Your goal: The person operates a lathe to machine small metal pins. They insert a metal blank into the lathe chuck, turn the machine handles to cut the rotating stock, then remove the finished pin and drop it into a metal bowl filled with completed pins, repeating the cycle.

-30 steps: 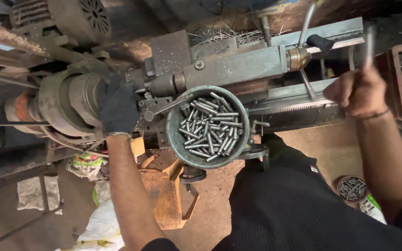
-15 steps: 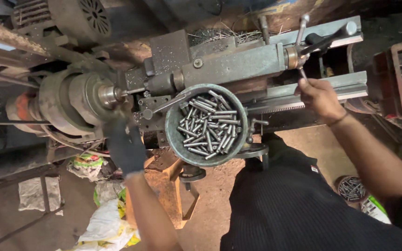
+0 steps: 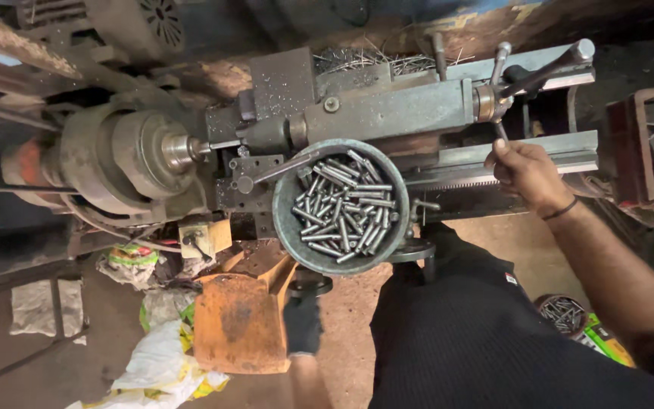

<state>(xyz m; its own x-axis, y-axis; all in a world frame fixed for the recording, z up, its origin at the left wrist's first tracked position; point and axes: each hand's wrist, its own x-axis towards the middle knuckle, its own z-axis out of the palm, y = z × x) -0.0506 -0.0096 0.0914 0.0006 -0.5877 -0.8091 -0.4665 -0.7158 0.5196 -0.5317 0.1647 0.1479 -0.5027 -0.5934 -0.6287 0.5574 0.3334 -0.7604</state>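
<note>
A lever [image 3: 502, 132] on an old lathe [image 3: 387, 113] is gripped by the bare right hand [image 3: 525, 173] while the gloved left hand [image 3: 302, 324], its grip impossible to tell, hangs below a round pan [image 3: 285, 227] of metal pins [image 3: 346, 210], apparently between cuts, a fresh pin judged to be needed next.

Grey-green bowl [image 3: 285, 227], silver pins [image 3: 342, 212], orange bin [image 3: 238, 326], seemingly black glove [image 3: 302, 324].

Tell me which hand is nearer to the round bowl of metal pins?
The left hand, in a dark glove, hangs just below the bowl. The right hand is farther off to its right, at the lathe's lever.
</note>
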